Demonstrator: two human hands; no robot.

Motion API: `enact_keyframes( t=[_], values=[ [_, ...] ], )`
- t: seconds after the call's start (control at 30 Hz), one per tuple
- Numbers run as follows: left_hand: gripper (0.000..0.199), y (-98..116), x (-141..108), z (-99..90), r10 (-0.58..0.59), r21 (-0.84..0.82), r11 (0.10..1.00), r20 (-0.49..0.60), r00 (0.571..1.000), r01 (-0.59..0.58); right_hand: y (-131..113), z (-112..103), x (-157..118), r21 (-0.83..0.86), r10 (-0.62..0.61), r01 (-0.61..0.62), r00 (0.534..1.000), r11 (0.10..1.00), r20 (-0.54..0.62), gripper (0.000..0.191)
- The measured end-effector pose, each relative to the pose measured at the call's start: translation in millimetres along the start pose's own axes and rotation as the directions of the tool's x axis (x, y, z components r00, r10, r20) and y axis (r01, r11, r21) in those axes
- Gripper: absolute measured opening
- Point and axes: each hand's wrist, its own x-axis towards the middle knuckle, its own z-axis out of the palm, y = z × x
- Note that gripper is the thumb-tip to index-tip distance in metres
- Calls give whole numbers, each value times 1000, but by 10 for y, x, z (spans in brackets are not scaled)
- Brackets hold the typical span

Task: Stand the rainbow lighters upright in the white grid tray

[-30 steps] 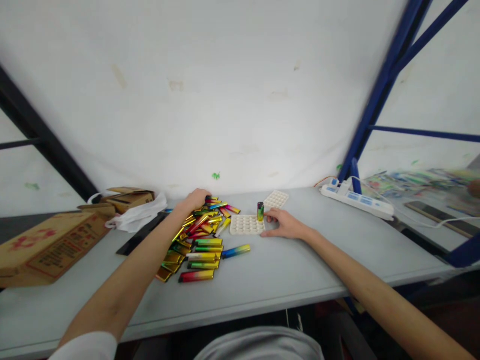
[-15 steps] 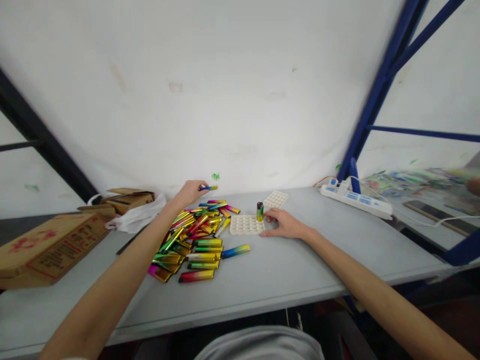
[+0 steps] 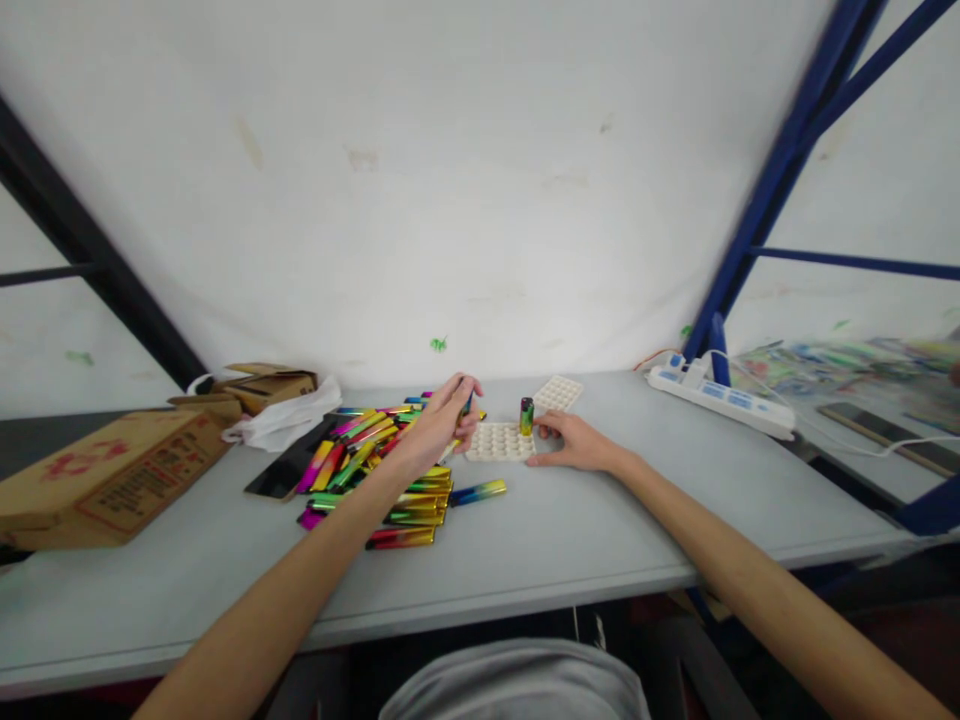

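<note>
On the near part of the desk (image 3: 570, 540), a red-yellow lighter (image 3: 401, 538) lies flat, with a blue-yellow lighter (image 3: 480, 491) just past it to the right. Behind and left of these spreads the pile (image 3: 352, 450), partly under the left forearm.

Next comes the tray (image 3: 499, 442), pale and pocketed, flat on the desk. The right hand (image 3: 574, 443) is open at its right edge, thumb and forefinger parted; whether they press on the tray, I cannot tell. 1 standing lighter (image 3: 526, 417) is upright at the tray's right end, close to those fingers.

The left hand (image 3: 439, 428) is closed on a dark blue lighter (image 3: 466, 404), raised by the tray's left end. Its lower end is hidden by the fingers.

For good handling, I would keep this grip light and high on the body, and tip the lighter fully upright before lowering it. Straight down looks safer than sideways, since a knock could topple the standing 1. The right fingers would do best as a soft stop, steadying the tray without nudging it.

Farther back lie the far tray (image 3: 559, 392), askew, and the power strip (image 3: 720, 400) to the right, before the wall (image 3: 480, 200).
</note>
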Motion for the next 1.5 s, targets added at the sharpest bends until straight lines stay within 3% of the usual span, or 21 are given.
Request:
enact_keyframes(
  t=[0.17, 0.43, 0.63, 0.77, 0.93, 1.03, 1.17, 1.5],
  values=[
    [51, -99, -103, 53, -179, -60, 982, 14, 984, 180, -16, -19, -1, -9, 1, -1, 1000, 1000, 12, 62],
    [39, -180, -141, 60, -148, -94, 985, -57, 987, 142, -24, -33, -12, -7, 4, -4, 1000, 1000, 21, 61],
    [43, -192, -138, 50, -142, -124, 983, -53, 988, 134, -31, -41, -12, -6, 2, -1, 1000, 1000, 26, 59],
    [42, -194, -113, 43, -68, -96, 993, -32, 997, 65, -43, -44, -6, 0, -15, 15, 1000, 1000, 16, 59],
    [33, -231, 18, 82, 93, 155, 984, -33, 995, -87, -60, -39, -6, -13, -4, 4, 1000, 1000, 9, 58],
    [33, -206, 147, 122, 185, 363, 914, 32, 982, -184, -57, -30, -6, -17, 12, -12, 1000, 1000, 3, 58],
    [31, -177, 318, 146, 260, 599, 734, 187, 947, -320, -47, -26, -2, -24, -4, 4, 1000, 1000, 4, 58],
    [17, -347, 481, 148, 260, 799, 408, 363, 895, -443, -20, -20, 7, -8, -8, 8, 1000, 1000, 7, 58]
  ],
)
